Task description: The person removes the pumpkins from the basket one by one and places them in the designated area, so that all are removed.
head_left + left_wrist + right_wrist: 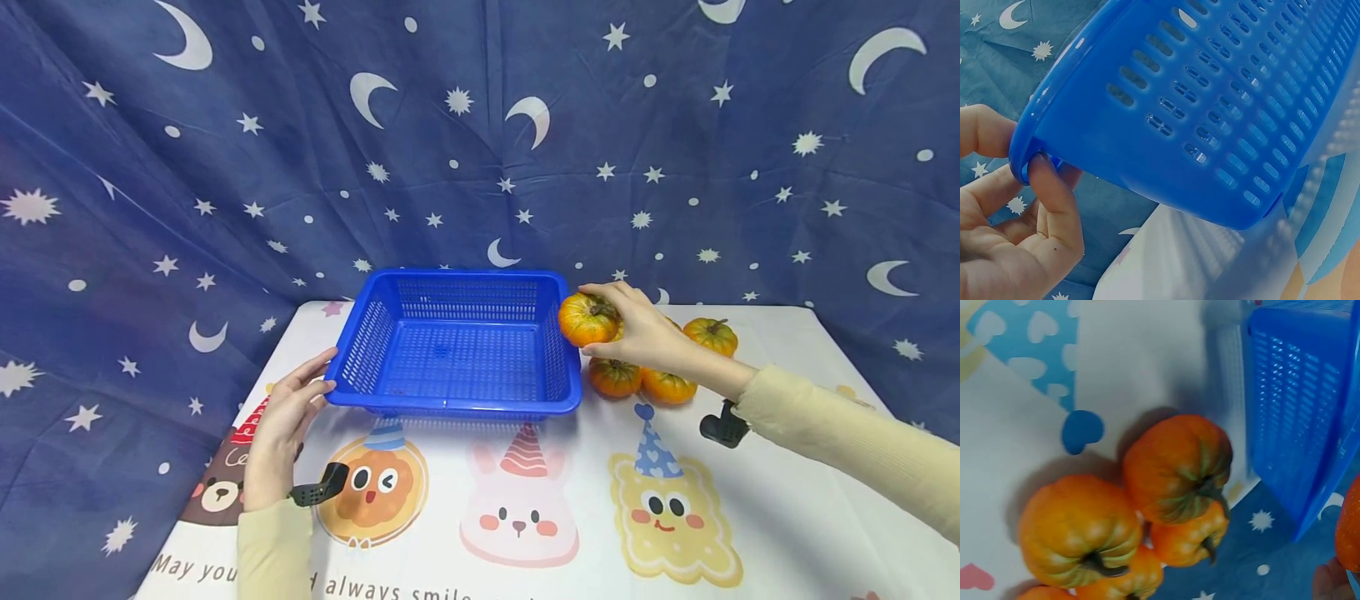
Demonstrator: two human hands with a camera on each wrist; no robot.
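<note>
A blue perforated plastic basket [450, 408] stands on the table with nothing inside. My left hand [281, 425] grips its left rim, thumb beneath the lip and a finger on top, as the left wrist view shows [1029, 219]. In my right hand [637, 329] is a small orange pumpkin [585, 320], pinched between thumb and fingers beside the basket's right rim. Its edge also shows at the right of the right wrist view. Several more pumpkins [1079, 531] sit clustered right of the basket, partly hidden under my right hand and forearm in the head view.
A white tablecloth [600, 517] with cartoon prints covers the table. Behind it hangs a dark blue curtain [480, 208] with moons and stars. Each wrist carries a black camera mount, the right one [724, 425] hanging near the front pumpkins.
</note>
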